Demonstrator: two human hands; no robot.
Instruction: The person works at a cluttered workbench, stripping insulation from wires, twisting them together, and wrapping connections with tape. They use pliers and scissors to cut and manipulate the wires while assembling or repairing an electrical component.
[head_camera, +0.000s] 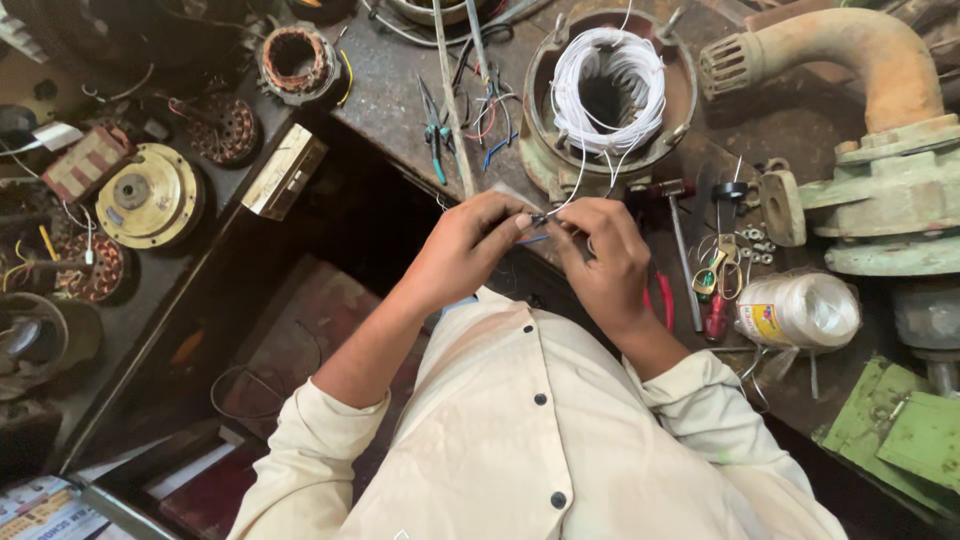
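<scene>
Two hands meet at a cluttered bench: left hand (468, 243) and right hand (604, 252) pinch one white wire (568, 195) between fingertips, apparently trailing from one white coil (608, 92).

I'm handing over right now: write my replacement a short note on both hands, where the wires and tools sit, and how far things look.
Left hand: pinching the thin wire ends at the bench edge.
Right hand: pinching the same ends from the other side, fingertips meeting the left.
White wire coil: lies in the round motor housing, strands leading down to the hands.
Hammer, red-handled pliers and thread spool: right of the hands.
Done: ends brought together. Left: joint looks unfinished.
</scene>
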